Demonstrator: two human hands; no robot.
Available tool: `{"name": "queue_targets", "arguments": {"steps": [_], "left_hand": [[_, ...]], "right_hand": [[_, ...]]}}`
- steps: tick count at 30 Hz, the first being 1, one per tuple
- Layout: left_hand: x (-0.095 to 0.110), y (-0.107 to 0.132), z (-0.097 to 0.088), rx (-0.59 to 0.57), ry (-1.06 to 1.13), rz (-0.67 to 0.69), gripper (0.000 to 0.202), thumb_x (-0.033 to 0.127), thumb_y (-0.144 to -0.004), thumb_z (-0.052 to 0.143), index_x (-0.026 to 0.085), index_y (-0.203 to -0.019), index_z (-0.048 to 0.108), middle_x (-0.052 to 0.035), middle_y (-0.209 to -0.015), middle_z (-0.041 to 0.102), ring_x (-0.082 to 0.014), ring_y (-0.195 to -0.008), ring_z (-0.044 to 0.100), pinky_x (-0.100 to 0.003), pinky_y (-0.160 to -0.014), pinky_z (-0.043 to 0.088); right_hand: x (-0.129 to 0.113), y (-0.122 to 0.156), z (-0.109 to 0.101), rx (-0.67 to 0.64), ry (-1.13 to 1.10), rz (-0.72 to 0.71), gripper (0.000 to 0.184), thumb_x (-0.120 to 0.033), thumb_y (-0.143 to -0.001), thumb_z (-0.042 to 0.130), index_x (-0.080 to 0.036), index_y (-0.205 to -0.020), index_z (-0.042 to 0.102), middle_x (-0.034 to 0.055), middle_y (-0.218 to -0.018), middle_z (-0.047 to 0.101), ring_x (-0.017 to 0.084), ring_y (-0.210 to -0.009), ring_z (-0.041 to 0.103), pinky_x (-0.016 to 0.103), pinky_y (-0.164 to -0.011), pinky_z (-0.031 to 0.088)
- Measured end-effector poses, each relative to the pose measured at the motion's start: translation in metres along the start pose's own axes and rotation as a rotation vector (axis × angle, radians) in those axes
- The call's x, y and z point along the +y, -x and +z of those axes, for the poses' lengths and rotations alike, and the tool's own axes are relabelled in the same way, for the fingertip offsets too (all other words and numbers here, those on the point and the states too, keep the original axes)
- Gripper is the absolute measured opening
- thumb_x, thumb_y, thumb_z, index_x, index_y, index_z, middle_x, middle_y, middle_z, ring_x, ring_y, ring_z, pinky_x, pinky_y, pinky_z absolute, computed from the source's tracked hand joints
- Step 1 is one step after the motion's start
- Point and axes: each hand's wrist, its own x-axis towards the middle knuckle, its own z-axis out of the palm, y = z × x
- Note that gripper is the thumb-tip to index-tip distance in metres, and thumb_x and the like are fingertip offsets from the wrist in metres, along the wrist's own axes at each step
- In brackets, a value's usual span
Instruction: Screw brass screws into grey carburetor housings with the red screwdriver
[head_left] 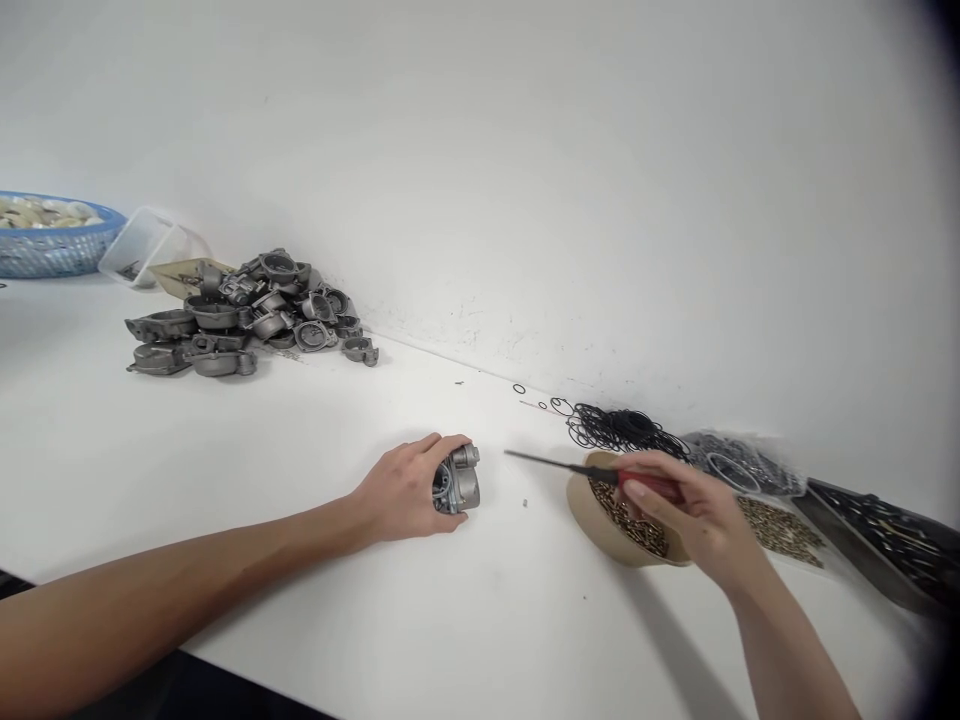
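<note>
My left hand (411,488) is wrapped round a grey metal carburetor (466,482) on the white table. Its bowl end faces right, and my fingers and palm hide the rest. My right hand (694,505) grips a screwdriver (637,480) by its red and black handle. The dark shaft points left, its tip a short way right of the carburetor and apart from it. Below this hand stands a tan bowl (592,525) filled with small brass-coloured screws (634,520), partly hidden by the fingers.
Grey metal float bowls (262,305) lie piled at the back left, near a clear plastic container (146,245) and a blue basket (64,250). Black O-rings (626,430) heap along the wall. Small brass parts (780,530) and a dark tray (862,530) stand farther right.
</note>
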Motion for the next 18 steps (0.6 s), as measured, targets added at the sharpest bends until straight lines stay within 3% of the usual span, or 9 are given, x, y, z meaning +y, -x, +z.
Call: {"name": "queue_targets", "arguments": {"steps": [4, 8, 11, 14, 18], "left_hand": [[0.0, 0.001, -0.001, -0.001, 0.008, -0.008, 0.076, 0.038, -0.071, 0.078, 0.03, -0.14, 0.045, -0.003, -0.121, 0.064, -0.026, -0.099, 0.065, -0.04, -0.088, 0.053], [0.0, 0.001, -0.001, -0.002, 0.011, -0.009, 0.076, 0.038, -0.071, 0.078, 0.031, -0.14, 0.045, -0.0023, -0.117, 0.064, -0.0255, -0.096, 0.065, -0.039, -0.086, 0.053], [0.0, 0.001, 0.0, 0.001, 0.006, -0.007, 0.076, 0.039, -0.071, 0.078, 0.032, -0.14, 0.045, -0.0022, -0.117, 0.064, -0.0256, -0.096, 0.065, -0.039, -0.085, 0.053], [-0.001, 0.001, 0.0, 0.007, -0.001, 0.005, 0.077, 0.039, -0.071, 0.078, 0.031, -0.14, 0.044, -0.0026, -0.117, 0.064, -0.0261, -0.096, 0.065, -0.041, -0.087, 0.053], [0.0, 0.002, 0.001, 0.047, 0.004, 0.076, 0.076, 0.038, -0.072, 0.079, 0.03, -0.139, 0.044, -0.0027, -0.112, 0.063, -0.0245, -0.094, 0.064, -0.04, -0.086, 0.054]], "right_hand": [[0.043, 0.001, -0.052, 0.203, 0.394, 0.068, 0.04, -0.059, -0.084, 0.07, -0.026, -0.105, 0.075, 0.0081, -0.098, 0.077, 0.032, -0.09, 0.074, 0.042, -0.076, 0.06], [0.085, -0.001, -0.082, 0.109, 0.518, 0.052, 0.038, -0.053, -0.081, 0.07, -0.023, -0.105, 0.072, 0.0102, -0.099, 0.078, 0.034, -0.087, 0.076, 0.046, -0.076, 0.062], [0.094, -0.003, -0.083, 0.013, 0.558, 0.088, 0.034, -0.049, -0.079, 0.069, -0.023, -0.101, 0.068, 0.0095, -0.097, 0.077, 0.03, -0.081, 0.075, 0.043, -0.071, 0.062], [0.085, -0.005, -0.076, -0.026, 0.633, 0.078, 0.035, -0.052, -0.08, 0.067, -0.023, -0.101, 0.069, 0.0086, -0.097, 0.076, 0.028, -0.08, 0.073, 0.041, -0.068, 0.061], [0.047, -0.006, -0.047, 0.235, 0.733, -0.211, 0.037, -0.051, -0.09, 0.063, -0.024, -0.115, 0.069, 0.0122, -0.118, 0.069, 0.03, -0.1, 0.068, 0.045, -0.081, 0.058]]}}
